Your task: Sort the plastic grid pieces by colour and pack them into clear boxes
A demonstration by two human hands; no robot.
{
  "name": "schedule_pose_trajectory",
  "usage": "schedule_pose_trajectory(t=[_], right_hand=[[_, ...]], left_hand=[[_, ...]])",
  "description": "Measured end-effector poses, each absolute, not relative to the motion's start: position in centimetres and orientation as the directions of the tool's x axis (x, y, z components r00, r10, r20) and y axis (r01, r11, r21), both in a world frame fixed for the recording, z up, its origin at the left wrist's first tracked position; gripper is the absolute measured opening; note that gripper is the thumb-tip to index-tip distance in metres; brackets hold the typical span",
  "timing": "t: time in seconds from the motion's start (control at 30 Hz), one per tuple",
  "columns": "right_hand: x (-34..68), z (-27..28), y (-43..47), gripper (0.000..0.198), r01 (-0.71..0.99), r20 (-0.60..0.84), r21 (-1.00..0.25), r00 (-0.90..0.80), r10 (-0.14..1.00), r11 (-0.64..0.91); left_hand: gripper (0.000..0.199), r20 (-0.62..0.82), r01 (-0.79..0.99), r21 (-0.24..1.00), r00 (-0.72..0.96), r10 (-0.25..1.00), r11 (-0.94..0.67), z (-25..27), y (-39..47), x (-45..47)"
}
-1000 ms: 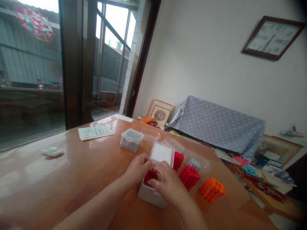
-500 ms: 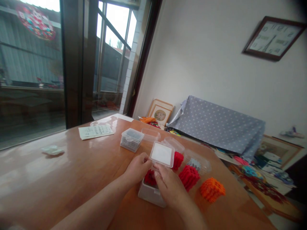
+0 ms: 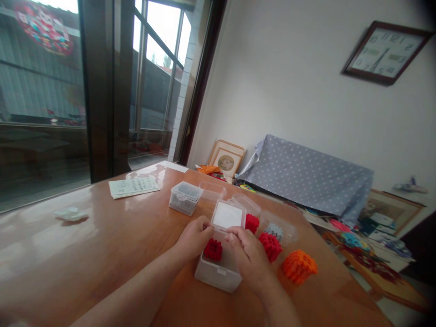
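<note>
A clear plastic box (image 3: pixel 218 274) stands before me with its lid (image 3: pixel 228 215) tipped up at the back. Inside, toward the left, lies a red block of interlocking plastic pieces (image 3: pixel 213 250). My left hand (image 3: pixel 195 237) is closed at the box's left back corner, beside the lid's lower edge. On the right side, my right hand (image 3: pixel 250 252) hovers at or over the rim, its thumb and fingertips pressed together near the lid's lower right corner. Whatever either hand pinches is hidden by the fingers.
Right of the box are a red block stack (image 3: pixel 270 246), another red one (image 3: pixel 252 223), an orange stack (image 3: pixel 299 266) and grey pieces (image 3: pixel 274 230) in a clear container. Farther back stands a closed clear box (image 3: pixel 185 198). Paper sheets (image 3: pixel 134 186) and a small pale packet (image 3: pixel 71 215) lie left.
My right hand has shifted right, away from the left hand, uncovering the red block and more of the box's inside. My left hand stays near the same corner. The view has moved slightly.
</note>
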State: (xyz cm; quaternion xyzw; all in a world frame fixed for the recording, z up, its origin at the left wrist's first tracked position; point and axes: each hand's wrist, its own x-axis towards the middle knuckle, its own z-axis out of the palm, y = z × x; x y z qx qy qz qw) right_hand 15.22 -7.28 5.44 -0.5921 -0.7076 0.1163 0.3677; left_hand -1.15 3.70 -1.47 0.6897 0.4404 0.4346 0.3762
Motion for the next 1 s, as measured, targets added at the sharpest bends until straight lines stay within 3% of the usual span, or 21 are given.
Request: schedule_pose_trajectory(t=[0.17,0.37,0.6,0.83,1.0], right_hand=[[18.4,5.8,-7.8,0.035,0.659,0.402,-0.725,0.167,0.9,0.202],[22.4,6.7,-8.6,0.043,0.507,0.378,-0.856,0.473,0.796,0.105],[20.8,6.7,-8.8,0.038,0.554,0.351,-0.82,0.288,0.891,0.144],[26.4,4.8,-8.1,0.041,0.604,0.417,-0.796,0.495,0.762,0.044],[28.9,3.6,-8.4,0.047,0.641,0.337,-0.767,0.391,0.857,0.009]], left_hand=[[0.008,0.237,0.289,0.905,0.263,0.935,-0.311,-1.5,3.9,-1.2],[0.009,0.224,0.28,0.913,0.26,0.939,-0.296,-2.3,4.5,-1.0],[0.009,0.21,0.262,0.923,0.267,0.941,-0.28,-1.6,4.3,-1.1],[0.011,0.211,0.249,0.925,0.293,0.933,-0.287,-1.1,4.1,-1.2],[0.013,0.195,0.275,0.92,0.292,0.936,-0.278,-0.6,4.0,-1.3]])
